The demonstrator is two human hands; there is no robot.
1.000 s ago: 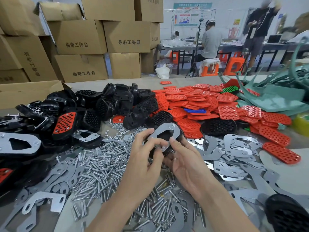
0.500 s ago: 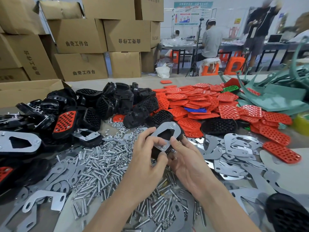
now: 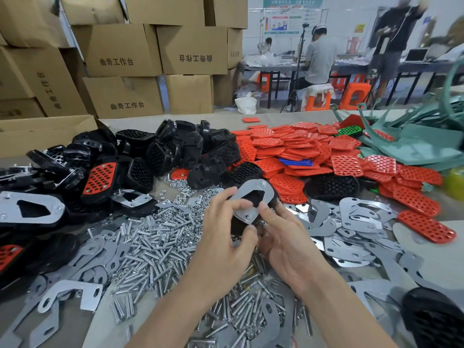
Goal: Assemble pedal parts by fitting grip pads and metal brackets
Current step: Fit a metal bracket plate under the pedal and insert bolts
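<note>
Cardboard boxes [image 3: 120,66] are stacked well beyond the left hand [image 3: 221,247]. Far beyond the right hand [image 3: 291,247], a dark table [image 3: 271,69] is set before a white wall [image 3: 251,21] hung with a poster [image 3: 292,17]. Orange stools [image 3: 355,95] are placed on the grey floor [image 3: 276,106].

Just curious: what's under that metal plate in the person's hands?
A black pedal body shows through the cut-out in the metal plate. The rest is hidden by the plate, left hand and right hand.

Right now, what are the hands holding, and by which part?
One black pedal with a metal bracket on top. The left hand pinches its near-left edge; the right hand cups the near end from below, thumb on the bracket.
</note>
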